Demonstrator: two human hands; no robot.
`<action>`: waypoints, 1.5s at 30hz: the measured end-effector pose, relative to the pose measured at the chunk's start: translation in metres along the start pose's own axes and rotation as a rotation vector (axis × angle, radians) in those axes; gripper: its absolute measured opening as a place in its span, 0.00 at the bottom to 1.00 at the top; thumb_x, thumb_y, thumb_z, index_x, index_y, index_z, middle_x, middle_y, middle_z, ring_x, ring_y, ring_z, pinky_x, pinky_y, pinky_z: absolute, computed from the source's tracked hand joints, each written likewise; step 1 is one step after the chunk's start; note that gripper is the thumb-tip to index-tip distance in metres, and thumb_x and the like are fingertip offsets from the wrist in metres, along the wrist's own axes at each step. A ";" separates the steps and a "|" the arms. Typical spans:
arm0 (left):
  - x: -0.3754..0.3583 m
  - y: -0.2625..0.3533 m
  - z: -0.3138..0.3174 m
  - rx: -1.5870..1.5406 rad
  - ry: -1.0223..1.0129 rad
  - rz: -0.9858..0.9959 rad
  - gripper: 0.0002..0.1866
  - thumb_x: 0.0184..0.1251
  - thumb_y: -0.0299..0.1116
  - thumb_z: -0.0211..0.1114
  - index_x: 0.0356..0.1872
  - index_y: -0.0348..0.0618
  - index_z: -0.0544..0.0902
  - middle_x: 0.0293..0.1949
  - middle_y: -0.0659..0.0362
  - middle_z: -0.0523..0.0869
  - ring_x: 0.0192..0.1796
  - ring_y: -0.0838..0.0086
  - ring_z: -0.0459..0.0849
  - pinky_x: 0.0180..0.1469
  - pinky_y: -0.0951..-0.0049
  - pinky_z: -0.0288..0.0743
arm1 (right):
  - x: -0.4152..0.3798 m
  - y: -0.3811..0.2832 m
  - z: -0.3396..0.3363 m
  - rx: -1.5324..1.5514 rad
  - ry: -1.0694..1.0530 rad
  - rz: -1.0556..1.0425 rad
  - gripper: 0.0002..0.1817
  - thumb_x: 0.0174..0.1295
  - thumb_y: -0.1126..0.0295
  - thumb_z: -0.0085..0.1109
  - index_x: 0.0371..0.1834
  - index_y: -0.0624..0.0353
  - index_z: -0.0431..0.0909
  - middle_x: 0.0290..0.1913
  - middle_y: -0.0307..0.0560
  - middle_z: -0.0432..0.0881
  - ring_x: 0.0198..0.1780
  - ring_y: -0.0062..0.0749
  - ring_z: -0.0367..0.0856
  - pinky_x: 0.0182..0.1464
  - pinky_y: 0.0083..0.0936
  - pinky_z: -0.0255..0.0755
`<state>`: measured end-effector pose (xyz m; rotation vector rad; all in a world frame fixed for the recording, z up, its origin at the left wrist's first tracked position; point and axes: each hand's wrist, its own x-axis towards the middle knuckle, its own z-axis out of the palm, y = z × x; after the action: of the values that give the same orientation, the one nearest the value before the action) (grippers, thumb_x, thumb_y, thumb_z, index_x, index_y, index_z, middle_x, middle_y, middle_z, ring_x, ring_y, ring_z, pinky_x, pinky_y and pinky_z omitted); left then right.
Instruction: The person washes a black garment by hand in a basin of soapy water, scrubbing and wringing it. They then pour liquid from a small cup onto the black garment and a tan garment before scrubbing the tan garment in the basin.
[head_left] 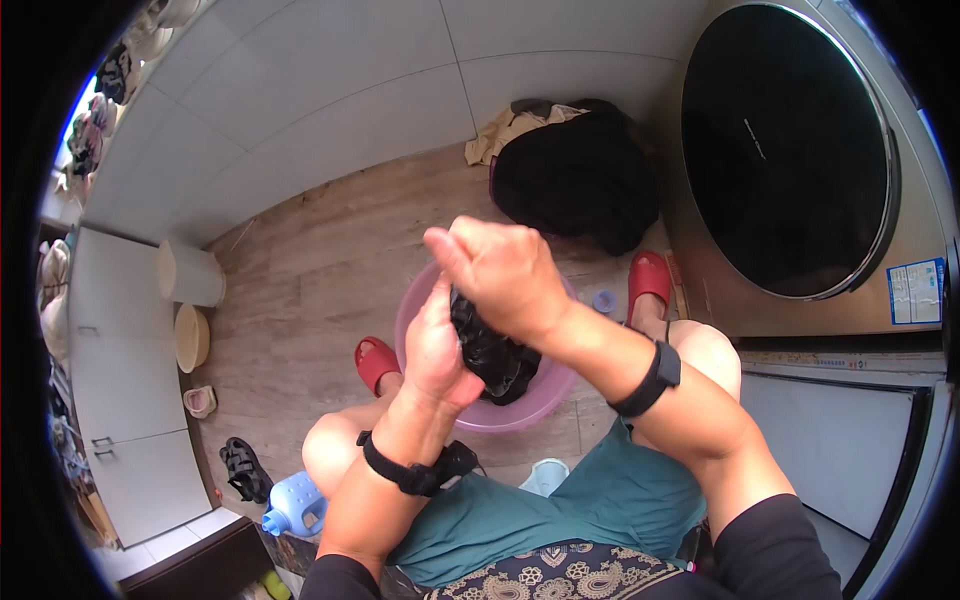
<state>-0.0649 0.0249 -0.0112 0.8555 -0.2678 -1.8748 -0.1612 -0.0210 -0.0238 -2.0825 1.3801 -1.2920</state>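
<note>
Over a pink basin [545,400] between the knees, both hands are raised close together. My right hand [502,272] is closed in a fist, higher up, on wet-looking black cloth [485,350] that hangs down into the basin. My left hand [437,345] lies against the left side of the same cloth, palm turned toward it, with its fingertips partly hidden behind the right hand. The lower part of the cloth rests inside the basin.
A dark heap of clothes [575,175] lies by the wall. At the right stands a washing machine [690,270] with a round black door. A blue bottle [293,505], black sandals [244,470], a white bin [190,273] and a cabinet [125,350] are at the left.
</note>
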 end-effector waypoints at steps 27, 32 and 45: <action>0.024 0.002 -0.057 -0.047 -0.354 -0.011 0.20 0.82 0.47 0.48 0.59 0.42 0.77 0.46 0.58 0.83 0.49 0.71 0.84 0.54 0.66 0.80 | -0.011 -0.013 0.006 0.019 0.060 -0.155 0.18 0.65 0.61 0.64 0.20 0.53 0.72 0.18 0.48 0.74 0.21 0.45 0.79 0.23 0.37 0.72; 0.003 -0.001 -0.023 -0.001 -0.028 0.024 0.21 0.82 0.44 0.45 0.61 0.41 0.76 0.52 0.56 0.84 0.53 0.68 0.84 0.58 0.64 0.80 | -0.005 0.005 0.008 -0.061 0.025 -0.253 0.14 0.64 0.64 0.63 0.23 0.56 0.75 0.18 0.48 0.73 0.24 0.43 0.80 0.22 0.39 0.71; -0.001 0.061 -0.019 -0.077 -0.199 0.174 0.31 0.81 0.57 0.45 0.62 0.37 0.76 0.57 0.50 0.85 0.59 0.60 0.84 0.65 0.57 0.77 | 0.018 0.022 -0.028 1.053 -0.340 0.686 0.38 0.62 0.39 0.67 0.61 0.58 0.71 0.46 0.41 0.78 0.43 0.18 0.75 0.40 0.21 0.73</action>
<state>-0.0086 0.0012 0.0078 0.5751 -0.3785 -1.7952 -0.1945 -0.0410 -0.0141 -0.9278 0.8215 -0.9546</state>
